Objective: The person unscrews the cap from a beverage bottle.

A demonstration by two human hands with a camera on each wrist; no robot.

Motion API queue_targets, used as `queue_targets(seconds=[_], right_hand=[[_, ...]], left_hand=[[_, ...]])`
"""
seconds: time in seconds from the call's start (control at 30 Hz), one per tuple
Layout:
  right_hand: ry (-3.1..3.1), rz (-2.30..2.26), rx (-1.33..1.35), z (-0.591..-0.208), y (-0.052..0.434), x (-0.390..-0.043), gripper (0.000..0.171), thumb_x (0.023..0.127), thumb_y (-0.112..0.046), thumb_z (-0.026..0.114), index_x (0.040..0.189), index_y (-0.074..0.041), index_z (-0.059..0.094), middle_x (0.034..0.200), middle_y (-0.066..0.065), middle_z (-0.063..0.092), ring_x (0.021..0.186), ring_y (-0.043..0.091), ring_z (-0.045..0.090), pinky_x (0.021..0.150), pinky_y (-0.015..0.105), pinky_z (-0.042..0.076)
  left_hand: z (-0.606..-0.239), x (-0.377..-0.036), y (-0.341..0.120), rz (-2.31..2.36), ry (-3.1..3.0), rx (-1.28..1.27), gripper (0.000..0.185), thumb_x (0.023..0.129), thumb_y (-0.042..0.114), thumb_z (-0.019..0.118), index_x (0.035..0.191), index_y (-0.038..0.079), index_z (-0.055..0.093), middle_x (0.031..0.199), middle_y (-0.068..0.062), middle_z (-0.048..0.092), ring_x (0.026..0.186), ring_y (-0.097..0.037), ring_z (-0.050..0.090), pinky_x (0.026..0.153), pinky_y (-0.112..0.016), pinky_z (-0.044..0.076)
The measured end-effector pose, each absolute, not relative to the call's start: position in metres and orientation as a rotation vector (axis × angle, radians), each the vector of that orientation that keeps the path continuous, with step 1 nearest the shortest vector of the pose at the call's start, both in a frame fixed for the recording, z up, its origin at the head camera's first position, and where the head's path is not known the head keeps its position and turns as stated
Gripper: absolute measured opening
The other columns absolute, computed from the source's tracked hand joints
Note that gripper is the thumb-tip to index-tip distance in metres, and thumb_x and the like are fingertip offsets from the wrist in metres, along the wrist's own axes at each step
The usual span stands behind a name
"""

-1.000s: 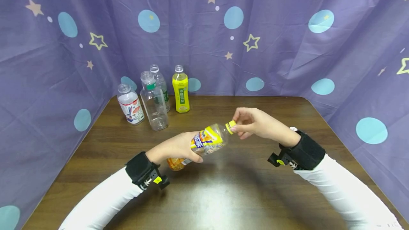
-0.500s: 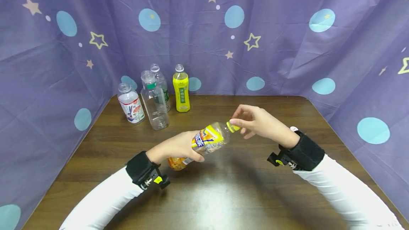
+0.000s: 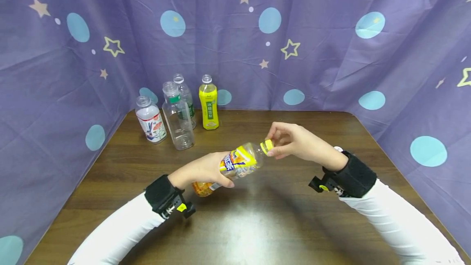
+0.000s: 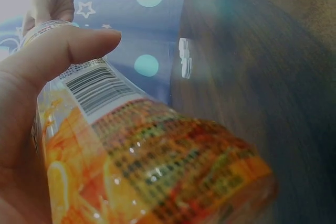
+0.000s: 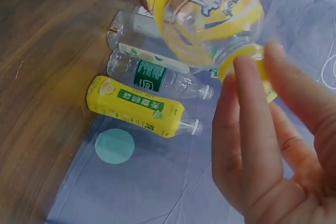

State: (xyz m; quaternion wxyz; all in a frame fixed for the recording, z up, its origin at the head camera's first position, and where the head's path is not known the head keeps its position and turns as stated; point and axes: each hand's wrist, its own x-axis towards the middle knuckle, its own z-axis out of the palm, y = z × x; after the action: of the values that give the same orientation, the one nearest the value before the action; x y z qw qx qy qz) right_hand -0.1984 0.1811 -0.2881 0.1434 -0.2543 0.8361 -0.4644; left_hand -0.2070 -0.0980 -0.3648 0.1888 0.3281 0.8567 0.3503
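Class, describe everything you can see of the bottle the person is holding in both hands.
The bottle is clear plastic with a yellow and orange label bearing a barcode. It looks empty. It is held tilted above the wooden table, base toward the person, neck pointing up and away. The left hand grips its body; the right hand pinches its yellow cap, which is on the neck.

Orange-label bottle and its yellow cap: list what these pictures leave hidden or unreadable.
- yellow cap: in the right wrist view the right hand fingers cover most of it; whether it is loosened cannot be told.
- orange-label bottle: the left hand wraps its far side in the head view; the left wrist view cuts off its neck.
- Label print: too small or blurred to read.
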Motion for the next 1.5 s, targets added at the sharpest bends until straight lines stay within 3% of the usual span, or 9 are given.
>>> queue_targets(seconds=[0.1,0.23,0.33,0.57,0.73,1.0,1.17,1.37,1.5], right_hand=[[2.447,-1.348,-0.782,-0.2880,0.1804,-0.1986,0.032,0.076,0.000,0.078,0.100,-0.001,0.056,0.099,0.017,0.065,0.079,0.018,0.069,0.069,0.033,0.057],[2.436,-1.437,-0.747,-0.2880,0.1779,-0.1981,0.019,0.084,-0.004,0.073,0.098,0.000,0.060,0.105,0.016,0.064,0.082,0.019,0.069,0.071,0.038,0.058],[2.403,-1.508,-0.683,-0.2880,0.1755,-0.1976,0.014,0.091,-0.011,0.067,0.098,0.000,0.061,0.101,0.017,0.062,0.082,0.021,0.068,0.071,0.044,0.058],[2.466,-1.342,-0.535,-0.2878,0.1766,-0.1993,0.028,0.095,-0.028,0.062,0.104,-0.003,0.056,0.086,0.010,0.063,0.072,0.021,0.064,0.067,0.038,0.059],[2.416,-1.253,-0.465,-0.2876,0.1764,-0.2017,0.036,0.098,-0.033,0.057,0.094,0.003,0.052,0.074,0.010,0.062,0.062,0.017,0.062,0.065,0.038,0.059],[2.410,-1.331,-0.601,-0.2884,0.1756,-0.2026,0.022,0.089,-0.012,0.069,0.098,0.004,0.056,0.082,0.011,0.065,0.071,0.022,0.067,0.068,0.040,0.059],[2.401,-1.406,-0.737,-0.2896,0.1759,-0.2023,0.034,0.078,0.002,0.076,0.110,0.001,0.063,0.099,0.015,0.067,0.083,0.021,0.069,0.073,0.036,0.058],[2.433,-1.439,-0.682,-0.2894,0.1727,-0.2029,0.022,0.089,-0.014,0.069,0.107,-0.003,0.065,0.098,0.014,0.066,0.077,0.020,0.068,0.067,0.041,0.059],[2.508,-1.289,-0.549,-0.2872,0.1722,-0.2028,0.027,0.092,-0.031,0.066,0.100,-0.006,0.062,0.091,0.010,0.067,0.070,0.022,0.065,0.063,0.040,0.058]], left_hand=[[-0.3643,-0.2074,-0.0981,0.996,2.400,0.914,0.058,0.068,0.027,0.083,0.117,0.011,0.056,0.097,0.001,0.065,0.081,-0.010,0.061,0.072,-0.027,0.052],[-0.3641,-0.2082,-0.0987,1.016,2.388,0.905,0.058,0.068,0.025,0.082,0.118,0.011,0.056,0.098,0.001,0.065,0.082,-0.011,0.062,0.073,-0.028,0.052],[-0.3643,-0.2086,-0.0983,1.018,2.385,0.914,0.059,0.068,0.026,0.082,0.118,0.011,0.055,0.099,0.001,0.065,0.083,-0.011,0.062,0.074,-0.029,0.052],[-0.3635,-0.2076,-0.0977,1.022,2.368,0.916,0.059,0.068,0.027,0.082,0.119,0.011,0.056,0.099,0.000,0.066,0.082,-0.011,0.062,0.073,-0.028,0.052],[-0.3626,-0.2069,-0.0989,1.017,2.374,0.921,0.059,0.068,0.027,0.082,0.118,0.010,0.056,0.098,0.000,0.066,0.081,-0.010,0.061,0.072,-0.027,0.052],[-0.3636,-0.2071,-0.1019,1.030,2.367,0.907,0.060,0.069,0.027,0.081,0.120,0.010,0.055,0.100,0.000,0.066,0.083,-0.010,0.062,0.074,-0.028,0.052],[-0.3672,-0.2079,-0.1035,1.032,2.372,0.883,0.060,0.069,0.027,0.082,0.120,0.010,0.055,0.099,0.000,0.066,0.082,-0.011,0.061,0.074,-0.028,0.052],[-0.3660,-0.2091,-0.1033,1.019,2.392,0.900,0.060,0.070,0.029,0.081,0.120,0.010,0.055,0.100,-0.001,0.066,0.083,-0.011,0.061,0.075,-0.028,0.052],[-0.3643,-0.2090,-0.1026,1.007,2.402,0.914,0.060,0.069,0.030,0.081,0.120,0.010,0.055,0.100,0.000,0.066,0.083,-0.010,0.061,0.074,-0.027,0.051]])
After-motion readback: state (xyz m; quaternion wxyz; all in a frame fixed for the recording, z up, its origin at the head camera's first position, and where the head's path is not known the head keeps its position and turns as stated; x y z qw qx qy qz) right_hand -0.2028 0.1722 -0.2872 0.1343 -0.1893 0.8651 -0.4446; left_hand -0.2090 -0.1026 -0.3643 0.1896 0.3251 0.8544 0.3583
